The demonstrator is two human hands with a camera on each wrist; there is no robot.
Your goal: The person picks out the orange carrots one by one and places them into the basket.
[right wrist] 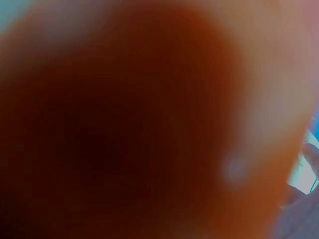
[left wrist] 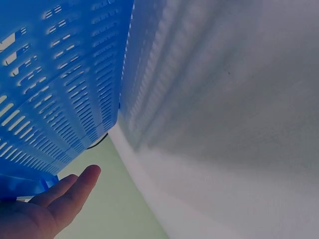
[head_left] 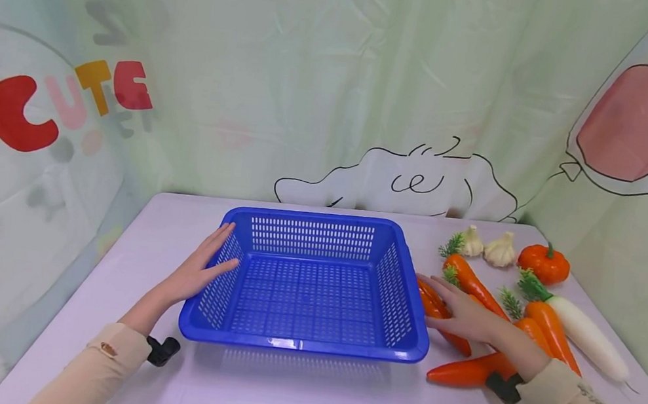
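A blue plastic basket with slotted walls and nothing inside stands mid-table in the head view. At its left rim is my left hand, fingers stretched along the side and thumb reaching over the edge. The left wrist view shows those fingers extended beside the basket's outer wall. On the other side, my right hand lies with straight fingers close to the right rim, above orange carrot-like vegetables that it partly hides. A blurred orange surface fills most of the right wrist view.
Right of the basket lie several carrots, a white radish, a small pumpkin and garlic bulbs. A long red-orange vegetable lies below my right wrist. A printed curtain hangs behind the table.
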